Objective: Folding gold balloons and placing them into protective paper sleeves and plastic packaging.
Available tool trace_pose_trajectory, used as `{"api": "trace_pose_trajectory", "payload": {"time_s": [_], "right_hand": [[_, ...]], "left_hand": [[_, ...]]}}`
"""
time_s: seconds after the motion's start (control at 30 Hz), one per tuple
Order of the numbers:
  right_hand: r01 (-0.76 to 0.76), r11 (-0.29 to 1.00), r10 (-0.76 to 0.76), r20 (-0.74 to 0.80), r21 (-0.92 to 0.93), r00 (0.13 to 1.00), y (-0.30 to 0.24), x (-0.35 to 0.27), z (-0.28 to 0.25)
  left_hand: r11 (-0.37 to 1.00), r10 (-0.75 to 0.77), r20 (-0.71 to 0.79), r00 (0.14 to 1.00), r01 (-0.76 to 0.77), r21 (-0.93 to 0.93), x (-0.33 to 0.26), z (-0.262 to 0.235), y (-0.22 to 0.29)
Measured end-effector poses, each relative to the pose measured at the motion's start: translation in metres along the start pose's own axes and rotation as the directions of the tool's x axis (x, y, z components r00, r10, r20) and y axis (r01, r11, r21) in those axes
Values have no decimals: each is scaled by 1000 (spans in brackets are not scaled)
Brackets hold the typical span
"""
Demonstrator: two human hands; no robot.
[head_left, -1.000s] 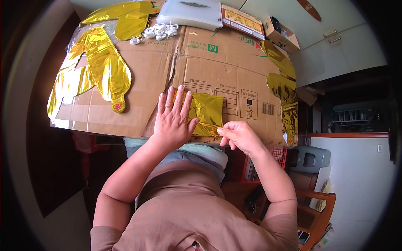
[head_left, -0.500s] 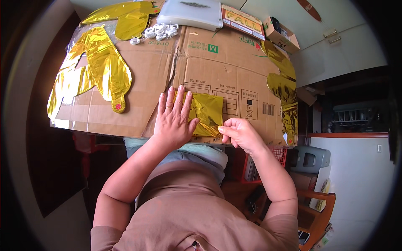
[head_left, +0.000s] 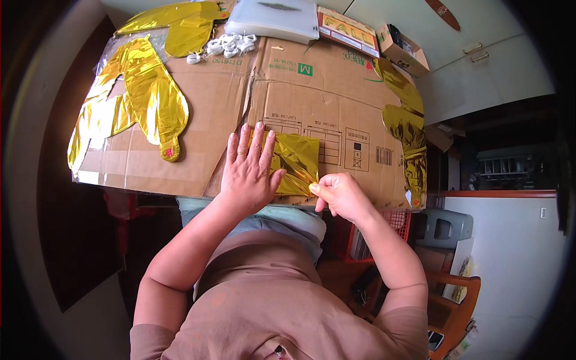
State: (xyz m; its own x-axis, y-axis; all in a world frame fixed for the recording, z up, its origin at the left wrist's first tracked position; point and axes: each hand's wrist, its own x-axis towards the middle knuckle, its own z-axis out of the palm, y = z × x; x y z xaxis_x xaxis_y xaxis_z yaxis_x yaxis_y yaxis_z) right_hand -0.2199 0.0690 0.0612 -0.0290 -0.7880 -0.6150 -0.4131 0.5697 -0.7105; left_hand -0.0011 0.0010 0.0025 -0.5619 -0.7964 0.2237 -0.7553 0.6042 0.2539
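Observation:
A gold foil balloon (head_left: 296, 161), folded into a flat square, lies at the near edge of the cardboard-covered table (head_left: 336, 108). My left hand (head_left: 249, 171) rests flat on its left part, fingers stretched out, covering some of it. At the near right corner, my right hand (head_left: 337, 195) pinches the foil between thumb and forefinger. Creases run from that corner across the sheet. Other gold foil balloons lie unfolded: one at the left (head_left: 153, 99), one at the far left (head_left: 186, 27), one along the right edge (head_left: 403, 126).
Bundles of white string (head_left: 230, 45) sit at the back of the cardboard. Behind them stand a clear plastic case (head_left: 273, 21), a flat printed box (head_left: 348, 30) and a small open carton (head_left: 403, 51). A red basket (head_left: 399, 222) and a wooden chair (head_left: 465, 294) are below right.
My right hand has moved slightly left and now pinches the near right corner of the folded foil, which has creased toward it. My left hand has stayed in place.

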Motion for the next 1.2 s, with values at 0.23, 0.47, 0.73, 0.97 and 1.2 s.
{"api": "trace_pose_trajectory", "payload": {"time_s": [0.23,0.47,0.73,0.97,1.2], "right_hand": [[50,998,-47,-93,30,995,8,-5,5],[34,999,-35,-68,-17,997,8,-3,2],[19,999,-17,-30,40,999,7,-2,1],[10,976,-12,6,219,1000,17,-7,2],[123,900,-26,-230,419,973,29,-17,32]], "left_hand": [[999,52,-84,995,-50,21,3,-12,8],[847,526,-16,850,-526,-80,37,-46,24],[757,571,-6,821,-530,-382,51,1,-2],[787,555,-6,832,-528,-318,48,2,3],[794,546,-32,837,-530,-299,47,5,2]]}}
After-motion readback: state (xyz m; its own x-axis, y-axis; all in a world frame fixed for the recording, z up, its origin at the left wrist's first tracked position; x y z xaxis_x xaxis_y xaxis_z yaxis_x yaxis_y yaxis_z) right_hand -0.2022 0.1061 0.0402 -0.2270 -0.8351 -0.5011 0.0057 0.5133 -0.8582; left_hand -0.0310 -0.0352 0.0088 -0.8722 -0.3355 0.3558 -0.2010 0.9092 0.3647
